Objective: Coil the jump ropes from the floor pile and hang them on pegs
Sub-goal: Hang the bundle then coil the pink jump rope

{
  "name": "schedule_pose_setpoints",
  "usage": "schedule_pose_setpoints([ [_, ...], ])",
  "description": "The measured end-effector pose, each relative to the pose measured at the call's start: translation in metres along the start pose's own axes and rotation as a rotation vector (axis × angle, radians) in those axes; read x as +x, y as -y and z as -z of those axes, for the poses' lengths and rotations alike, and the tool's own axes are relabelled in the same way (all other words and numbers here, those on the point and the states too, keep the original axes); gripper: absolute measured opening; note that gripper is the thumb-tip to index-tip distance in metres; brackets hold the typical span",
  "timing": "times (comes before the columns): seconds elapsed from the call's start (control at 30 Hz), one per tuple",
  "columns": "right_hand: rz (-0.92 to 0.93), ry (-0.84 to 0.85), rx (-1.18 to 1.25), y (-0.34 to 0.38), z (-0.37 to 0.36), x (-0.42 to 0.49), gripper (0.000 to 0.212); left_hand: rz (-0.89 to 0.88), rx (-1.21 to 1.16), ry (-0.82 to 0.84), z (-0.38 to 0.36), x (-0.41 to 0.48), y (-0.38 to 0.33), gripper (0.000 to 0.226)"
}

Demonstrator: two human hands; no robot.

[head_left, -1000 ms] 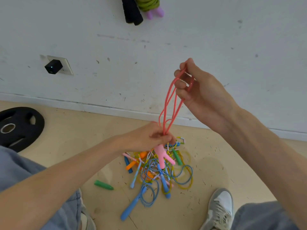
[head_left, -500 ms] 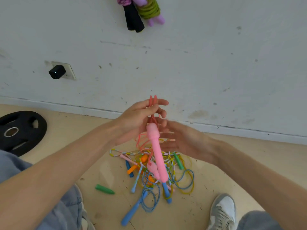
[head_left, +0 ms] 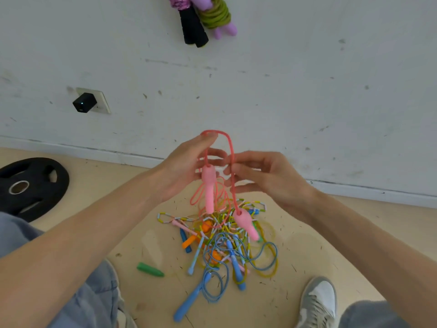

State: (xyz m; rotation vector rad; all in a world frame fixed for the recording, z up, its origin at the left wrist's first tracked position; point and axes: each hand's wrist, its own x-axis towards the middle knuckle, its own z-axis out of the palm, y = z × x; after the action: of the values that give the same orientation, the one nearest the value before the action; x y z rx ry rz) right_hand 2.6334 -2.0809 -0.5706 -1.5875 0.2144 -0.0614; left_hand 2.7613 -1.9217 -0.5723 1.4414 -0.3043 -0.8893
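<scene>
Right hand (head_left: 267,176) has dropped from its high stretch and now meets left hand (head_left: 184,169) above the pile (head_left: 220,247). Pink rope (head_left: 231,147) now arches over the left fingers (head_left: 208,138), which clamp the gathered loops. Right fingers (head_left: 246,159) pinch the descending strand. Lower handle (head_left: 246,224) dangles just above the pile, upper handle (head_left: 209,190) higher. I judge the coil half made. Room: wall (head_left: 307,91) behind the pile, hung ropes (head_left: 212,17) far above, weight plate (head_left: 30,185) well left, shoe (head_left: 319,301) near right.
</scene>
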Motion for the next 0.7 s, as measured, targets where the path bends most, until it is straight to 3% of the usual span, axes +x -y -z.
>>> schedule_pose_setpoints([
  [0.1,0.055,-0.015,0.150,0.020,0.002,0.008,0.021,0.042,0.075,0.148,-0.009,-0.004,0.014,0.058],
  [0.23,0.060,-0.136,0.324,0.030,0.007,0.016,0.019,0.066,-0.058,0.402,-0.020,-0.007,0.029,0.077],
  [0.3,0.034,-0.191,0.396,0.028,0.009,0.017,0.015,0.032,-0.043,0.389,-0.027,-0.006,0.034,0.079],
  [0.4,-0.017,-0.244,0.481,0.023,0.010,0.018,0.013,-0.109,0.099,0.329,-0.029,-0.008,0.042,0.054],
  [0.5,-0.018,-0.243,0.435,0.019,0.008,0.018,0.013,-0.129,0.138,0.291,-0.027,-0.008,0.047,0.049],
  [0.7,-0.147,-0.244,0.235,0.015,0.012,0.018,0.013,-0.109,-0.099,0.219,-0.021,-0.002,0.039,0.063],
])
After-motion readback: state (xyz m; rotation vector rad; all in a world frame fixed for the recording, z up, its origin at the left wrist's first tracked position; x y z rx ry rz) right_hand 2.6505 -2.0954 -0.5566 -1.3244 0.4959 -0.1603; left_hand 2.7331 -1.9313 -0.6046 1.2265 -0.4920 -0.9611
